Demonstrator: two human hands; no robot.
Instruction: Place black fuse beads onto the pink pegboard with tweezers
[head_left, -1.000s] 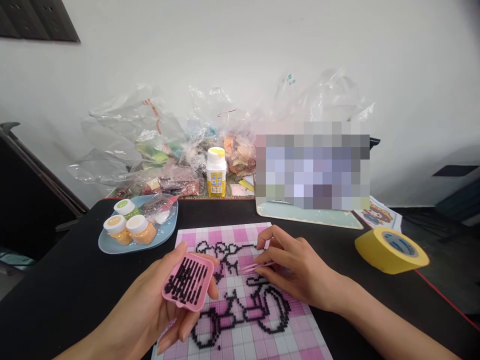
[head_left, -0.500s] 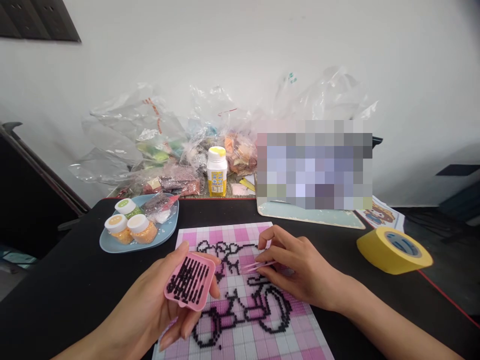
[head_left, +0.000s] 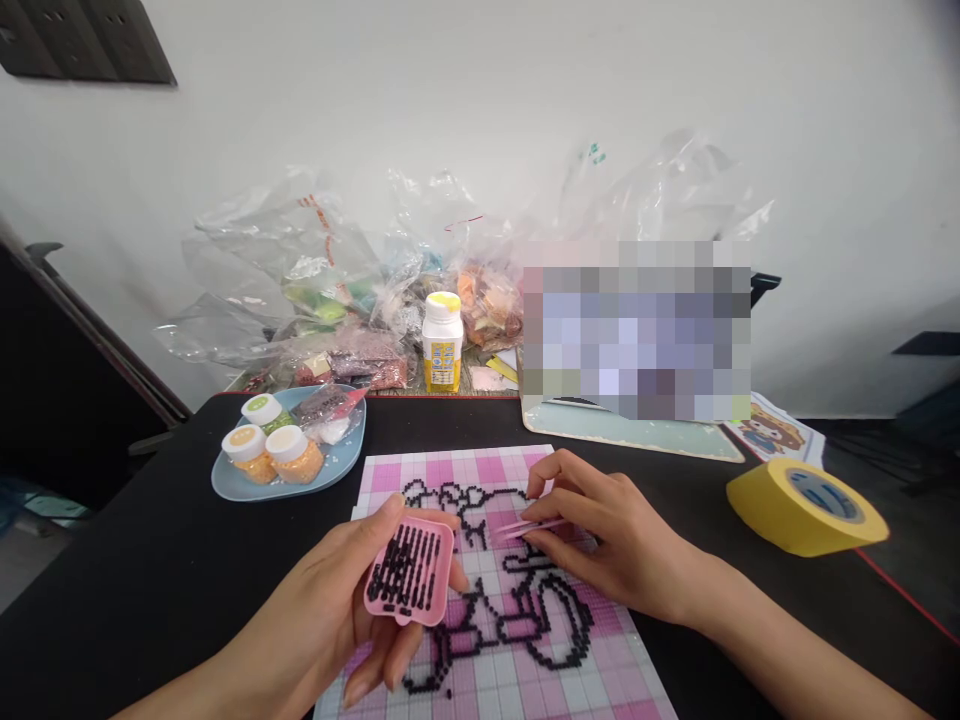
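Note:
My left hand [head_left: 337, 590] grips a small pink tray [head_left: 442, 560], tilted toward me, with rows of black beads [head_left: 409, 570] in its grooves. Between the thumb and fingers of my right hand [head_left: 607, 530] is a pair of pink tweezers [head_left: 529, 526], its tips pointing left over the board. Whether the tips pinch a bead is too small to tell. Beneath both hands lies a pegboard [head_left: 480, 700] over a pink and white checked pattern. Black beads on it form an outline [head_left: 562, 662] with rounded, wheel-like shapes; the tray and my hands cover parts of it.
On the left, a blue plate [head_left: 232, 490] carries three lidded jars [head_left: 296, 455] and a small bag. A white and yellow bottle [head_left: 442, 345] stands behind, before plastic bags [head_left: 300, 270]. Yellow tape [head_left: 802, 507] lies at right, near a printed card [head_left: 772, 430] and a blurred patch.
The tray in my left hand has shifted right over the board and covers more of the lower-left bead outline. My right hand stays nearly in place over the board. The whole view has shifted slightly.

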